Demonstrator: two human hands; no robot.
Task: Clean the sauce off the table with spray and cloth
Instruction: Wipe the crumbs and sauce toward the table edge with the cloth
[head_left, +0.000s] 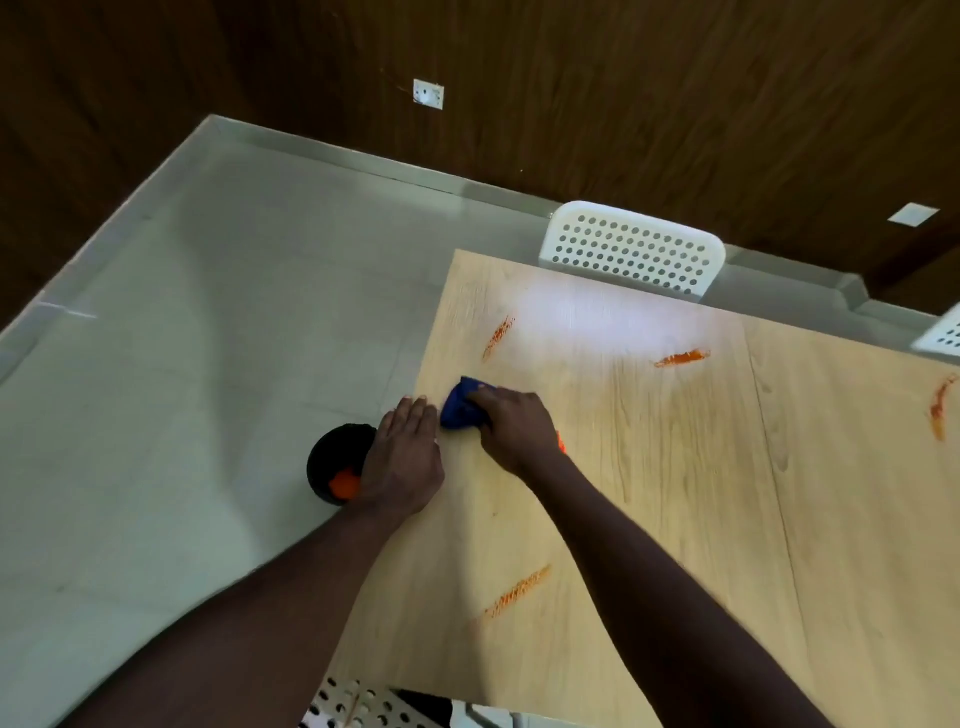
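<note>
Table: a light wood top (675, 493) seen from above. Its left edge runs slantwise down the view, with grey tiled floor (182, 364) beside it.
Sauce: 4 orange streaks lie on the wood. 1 smear (498, 338) is near the far left corner, 1 smear (681, 357) is further right by a bright glare, 1 smear (941, 408) is at the right edge of the view, and 1 smear (517, 592) is on the near side between the 2 forearms.
Blue cloth: bunched up (460, 410) on the table close to its left edge, nearer than the far left smear and apart from it.
Right hand: it (514, 423) curls over the cloth's right side and grips it against the wood. The forearm crosses the table from the lower right.
Left hand: it (405, 452) is palm down at the table's left edge, fingers straight and together, holding nothing. It is just beside the cloth, but I cannot tell whether they touch.
Orange bit: a small bright piece (560, 441) shows just right of the right wrist, mostly hidden, so what it is cannot be told.
Bin: a round black tub (337, 452) on the floor beside the table edge, partly behind the left hand, with something orange (344, 484) inside.
Chairs: a white perforated chair back (634, 252) at the far side, a 2nd one (943, 338) at the right edge, and a perforated white part (353, 706) at the bottom edge.
Wall: dark wood panels (571, 104) with a white socket plate (428, 93).
</note>
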